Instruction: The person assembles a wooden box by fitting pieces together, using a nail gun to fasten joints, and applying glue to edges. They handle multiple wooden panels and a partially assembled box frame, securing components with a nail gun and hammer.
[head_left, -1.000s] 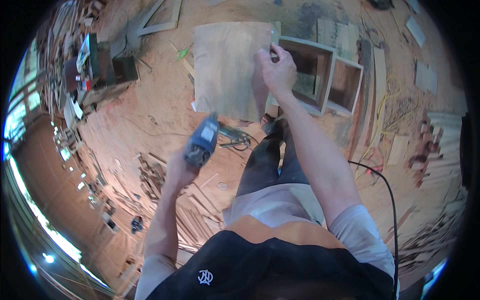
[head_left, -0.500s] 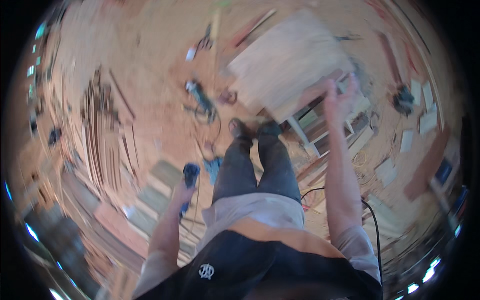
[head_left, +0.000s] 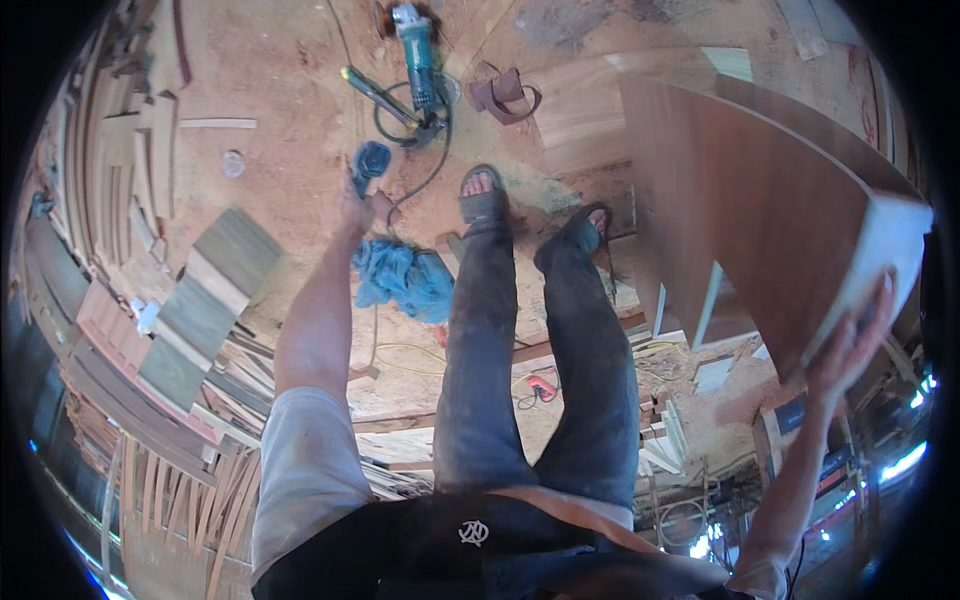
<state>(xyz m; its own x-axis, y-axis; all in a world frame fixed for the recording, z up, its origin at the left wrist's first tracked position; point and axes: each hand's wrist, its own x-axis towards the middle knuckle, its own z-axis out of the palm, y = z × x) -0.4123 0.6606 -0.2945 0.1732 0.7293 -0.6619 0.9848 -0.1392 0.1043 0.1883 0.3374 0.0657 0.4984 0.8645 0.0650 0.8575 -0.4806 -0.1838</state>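
Note:
My left hand (head_left: pixel 358 208) is closed round a dark blue handheld power tool (head_left: pixel 371 162), held out over the floor; its exact kind does not show. At the right, my right hand (head_left: pixel 850 350) grips the pale edge of a brown wooden cabinet (head_left: pixel 735 190), its fingers lying along that edge. The cabinet looks tilted, and pale-edged panels show beneath its broad brown face. A teal angle grinder (head_left: pixel 418 60) lies ahead of my feet with its cord looped beside it. Next to it is a strip of brown sanding belt (head_left: pixel 505 97).
A crumpled blue cloth or bag (head_left: pixel 403 280) lies by my left leg. Wooden strips (head_left: pixel 120 165) and stacked boards (head_left: pixel 185 345) fill the left side. A flat wooden panel (head_left: pixel 580 115) lies beyond the cabinet. Yellow cord (head_left: pixel 410 350) crosses the floor near my legs.
My right hand has come down onto the cabinet, which now stands larger and tilted at the right. My left hand has moved forward with the power tool. The view has shifted.

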